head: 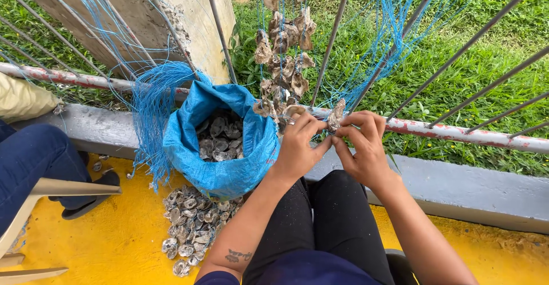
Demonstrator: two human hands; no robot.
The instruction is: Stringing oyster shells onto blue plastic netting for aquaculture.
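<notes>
- The yellow floor (114, 233) and the grey kerb (457, 188) make up the working ground; beyond the kerb, a railing of slanted metal bars (331, 39) stands between the person and the grass (457, 50).
- A blue sack (229, 170) stands open against the kerb, just left of the person's knees, with grey shells showing inside. It looks soft-walled and probably heavy with its load.
- A loose pile of shells (191, 228) lies on the floor touching the foot of the sack.
- A hanging string of shells (283, 50) runs down the railing to just above the hands, with blue twine (151, 102) bunched over the sack's left edge and more strands to the right of it.
- Another person's leg (34, 159) and a pale chair frame (63, 190) sit well apart at the left.
- The left hand (300, 148) is closed in a pinch, thumb and fingertips pressed on the shell and twine.
- The right hand (366, 148) pinches the same spot from the other side, fingers curled, the two hands touching.
- The held shell (336, 115) sits between both hands, right at the lower rail. It looks rigid, rough and light, likely sharp and brittle at the rim, so the flat faces seem the safer hold.
- Open room is tight: bars flank the hands, the sack crowds the left, and freer space lies back toward the lap.
</notes>
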